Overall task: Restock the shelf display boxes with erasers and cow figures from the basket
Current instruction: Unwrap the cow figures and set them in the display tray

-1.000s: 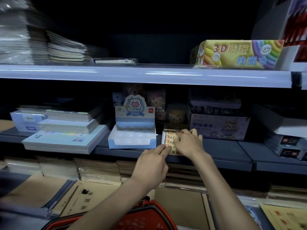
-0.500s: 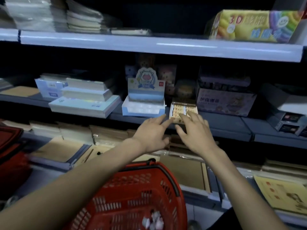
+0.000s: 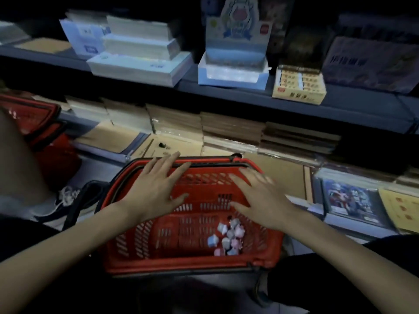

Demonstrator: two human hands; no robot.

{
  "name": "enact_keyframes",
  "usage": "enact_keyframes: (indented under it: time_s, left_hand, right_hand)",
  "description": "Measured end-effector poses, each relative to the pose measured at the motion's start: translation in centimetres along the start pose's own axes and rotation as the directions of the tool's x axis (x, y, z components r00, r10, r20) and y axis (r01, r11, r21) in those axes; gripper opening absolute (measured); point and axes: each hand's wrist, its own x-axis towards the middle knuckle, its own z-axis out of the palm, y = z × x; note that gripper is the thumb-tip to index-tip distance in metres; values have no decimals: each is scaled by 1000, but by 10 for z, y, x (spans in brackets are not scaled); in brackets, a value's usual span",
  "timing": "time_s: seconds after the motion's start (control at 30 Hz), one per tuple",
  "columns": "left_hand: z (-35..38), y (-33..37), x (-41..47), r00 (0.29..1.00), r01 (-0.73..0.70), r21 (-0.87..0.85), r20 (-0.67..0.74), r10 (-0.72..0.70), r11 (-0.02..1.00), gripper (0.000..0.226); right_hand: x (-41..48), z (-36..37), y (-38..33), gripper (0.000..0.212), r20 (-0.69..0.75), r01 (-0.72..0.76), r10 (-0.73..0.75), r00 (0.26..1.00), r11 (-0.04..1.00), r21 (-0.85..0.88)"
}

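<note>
Dim stationery shelf (image 3: 317,103), red basket (image 3: 181,264) below, cow figures (image 3: 227,236) heaped inside, left hand (image 3: 154,191) and right hand (image 3: 263,200) spread flat above it, nothing held.

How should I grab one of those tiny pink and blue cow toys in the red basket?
I'd pinch a top small pink-and-blue cow figure by its sides, coming straight down from above: the pile lies on the floor of the red plastic basket, walled in all round, nearest the right hand.

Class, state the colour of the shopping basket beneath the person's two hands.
Red. The basket shows best in the head view, the only one given.
</note>
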Motion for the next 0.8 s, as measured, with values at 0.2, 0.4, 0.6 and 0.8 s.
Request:
enact_keyframes:
  time_s: [0.2,0.4,0.6,0.8]
  left_hand:
    - [59,-33,-28,984,93,30,150,-97,995,84]
    - [113,-49,-51,948,148,24,280,-149,989,81]
    - [129,-52,-59,879,50,298,440,-183,953,86]
    - [127,-53,-50,789,111,492,485,-377,864,99]
  right_hand:
    - [3,70,9,69,232,76,-56,971,994,-79]
    - [2,101,18,61,376,100,-3,926,966,-239]
    - [13,99,16,59,500,164,126,857,853,-496]
    - [35,101,24,77,565,192,244,788,775,-603]
